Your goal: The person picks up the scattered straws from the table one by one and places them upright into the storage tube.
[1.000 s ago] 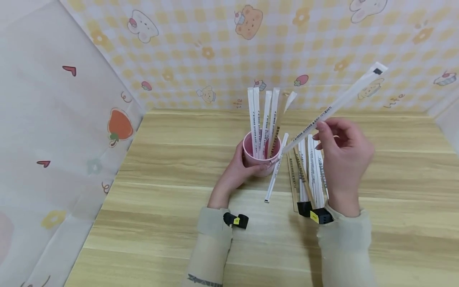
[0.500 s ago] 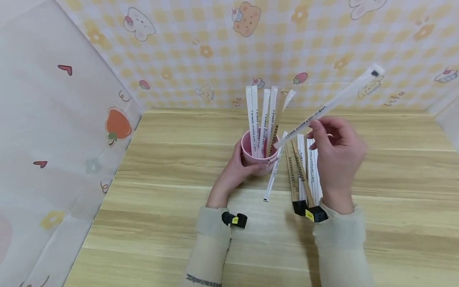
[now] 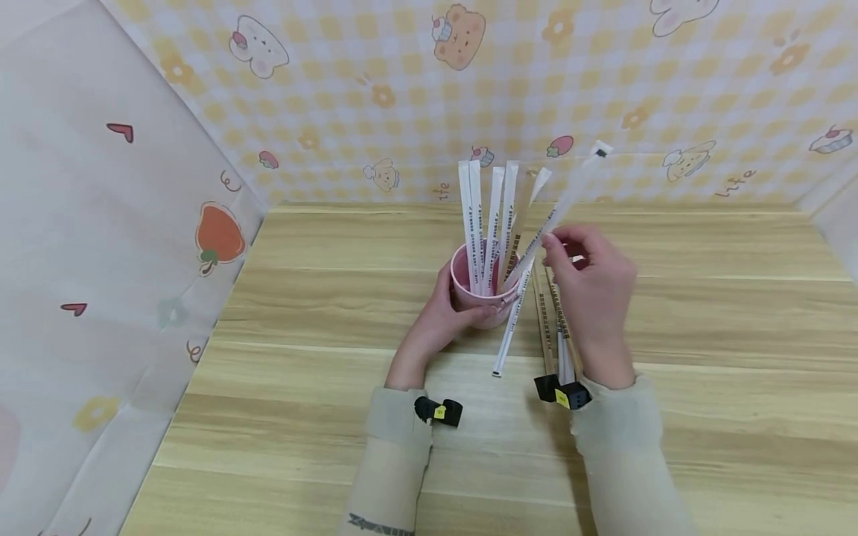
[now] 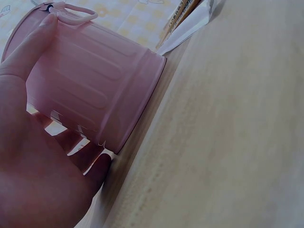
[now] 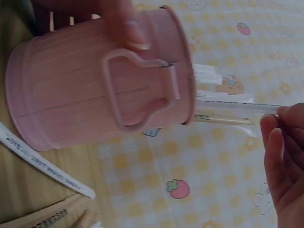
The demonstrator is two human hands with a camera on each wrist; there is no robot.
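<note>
A pink bucket-shaped cup [image 3: 501,316] with a wire handle [image 5: 110,90] stands upright on the table. My left hand [image 3: 439,318] grips it from the left, its thumb near the handle in the left wrist view. Several white paper-wrapped straws [image 3: 473,223] and a brown-wrapped one [image 3: 515,242] lean in the cup. My right hand [image 3: 598,286] pinches another white paper-wrapped straw [image 3: 570,195] between thumb and fingers. That straw slants down left, and its lower end is inside the cup's mouth in the right wrist view [image 5: 237,106].
One white wrapped straw [image 3: 507,339] lies on the wooden table [image 3: 302,313] just right of the cup. More brown straws [image 3: 545,320] and white ones lie further right, partly hidden under my right hand. A patterned wall covering [image 3: 375,134] rises behind.
My right hand has moved left with the straw, which stands steeper now, its lower end having gone into the cup. The left hand and the cup have stayed put.
</note>
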